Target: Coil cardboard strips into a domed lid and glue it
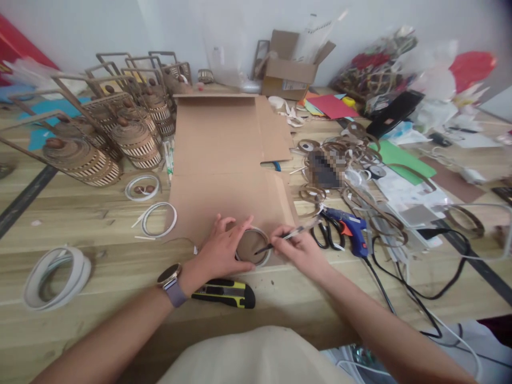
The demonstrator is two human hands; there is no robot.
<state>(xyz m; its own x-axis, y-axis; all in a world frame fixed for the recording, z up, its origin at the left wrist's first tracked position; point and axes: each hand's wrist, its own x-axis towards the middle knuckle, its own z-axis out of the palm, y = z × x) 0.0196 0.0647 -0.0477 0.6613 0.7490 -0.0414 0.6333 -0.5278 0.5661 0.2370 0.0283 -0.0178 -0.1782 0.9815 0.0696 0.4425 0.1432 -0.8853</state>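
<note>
A ring (267, 260) lies on the flattened brown cardboard (218, 138), close to its near edge. My left hand (218, 248) holds it down from the left, thumb at the near side and index finger at the far side, with the other fingers spread. In my right hand (298, 250) is a pen (294, 233), pinched between thumb and fingers. Its dark tip points down inside the ring; whether it touches the cardboard I cannot tell. Below my left hand lies a yellow-and-black utility knife (230, 293).
Several lantern-like woven pieces (136, 141) with handles stand at the back left. White coiled strips (56, 277) lie on the left. To the right are black-handled scissors (328, 234), a blue glue gun (354, 229) with its cord, and brown rings (354, 146). An opened box (290, 72) stands behind.
</note>
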